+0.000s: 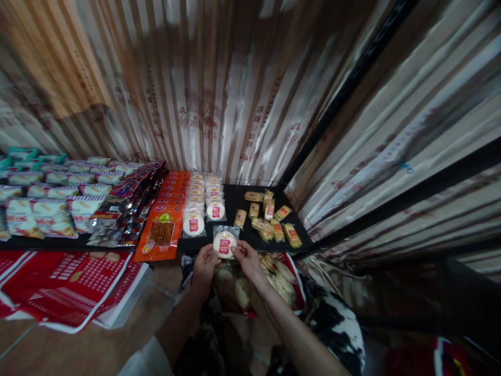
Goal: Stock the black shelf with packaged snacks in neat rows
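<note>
A round white cracker in a clear wrapper with a red label [224, 244] is held at the front edge of the black shelf [230, 194]. My left hand [206, 263] pinches its left side, and my right hand [249, 261] grips its right side. Behind it stand two rows of similar wrapped white crackers [194, 225]. Below my hands, a red and white bag [299, 292] holds more wrapped pieces, partly hidden by my right forearm.
Several small yellow wrapped snacks [277, 230] lie scattered on the shelf's right. Left of the crackers are orange snack packets [162, 222], dark shiny packets [127, 201] and rows of white packets [52, 216]. Red printed bags [70, 284] lie below left. Striped sheeting [219, 94] hangs behind.
</note>
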The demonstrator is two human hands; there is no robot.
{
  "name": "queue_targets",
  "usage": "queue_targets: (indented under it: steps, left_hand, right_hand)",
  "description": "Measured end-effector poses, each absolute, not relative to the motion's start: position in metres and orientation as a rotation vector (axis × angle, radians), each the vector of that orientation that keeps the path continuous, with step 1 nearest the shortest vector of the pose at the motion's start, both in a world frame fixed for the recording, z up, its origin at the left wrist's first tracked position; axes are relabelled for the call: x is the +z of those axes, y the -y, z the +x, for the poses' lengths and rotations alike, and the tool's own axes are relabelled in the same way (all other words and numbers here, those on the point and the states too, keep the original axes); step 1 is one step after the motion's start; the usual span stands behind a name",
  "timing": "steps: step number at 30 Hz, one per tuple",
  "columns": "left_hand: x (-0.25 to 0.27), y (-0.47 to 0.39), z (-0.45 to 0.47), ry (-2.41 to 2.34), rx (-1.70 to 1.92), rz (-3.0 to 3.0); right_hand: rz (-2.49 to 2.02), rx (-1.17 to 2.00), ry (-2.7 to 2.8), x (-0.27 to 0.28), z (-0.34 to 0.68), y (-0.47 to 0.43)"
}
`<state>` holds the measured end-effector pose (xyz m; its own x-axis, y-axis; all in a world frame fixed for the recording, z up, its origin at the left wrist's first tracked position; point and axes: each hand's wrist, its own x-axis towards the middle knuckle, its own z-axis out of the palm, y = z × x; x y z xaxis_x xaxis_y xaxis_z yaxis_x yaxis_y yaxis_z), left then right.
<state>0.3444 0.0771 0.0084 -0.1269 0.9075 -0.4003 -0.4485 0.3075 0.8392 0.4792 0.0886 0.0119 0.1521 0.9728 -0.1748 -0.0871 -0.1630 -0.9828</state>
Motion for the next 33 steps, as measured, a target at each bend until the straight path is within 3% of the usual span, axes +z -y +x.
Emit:
queue_targets:
  steps: [7, 12, 24, 33]
  left_hand:
    - [-0.004, -0.085, 0.345, -1.504, 1.343, 0.925]
    - [-0.006, -0.09, 0.347, -1.471, 1.382, 1.286]
    - [-0.007, -0.117, 0.361, -1.563, 1.269, 1.488]
    - [-0.012, -0.125, 0.365, -1.612, 1.21, 1.584]
  right_hand:
    - [-1.425, 1.081, 1.082, 0.014, 0.473, -0.132]
    - [-1.627, 0.861, 1.281, 0.017, 0.465, -0.153]
    - [-1.993, 0.444, 1.713, 0.028, 0.456, -0.165]
    - [-2.053, 0.398, 1.748, 0.03, 0.454, -0.167]
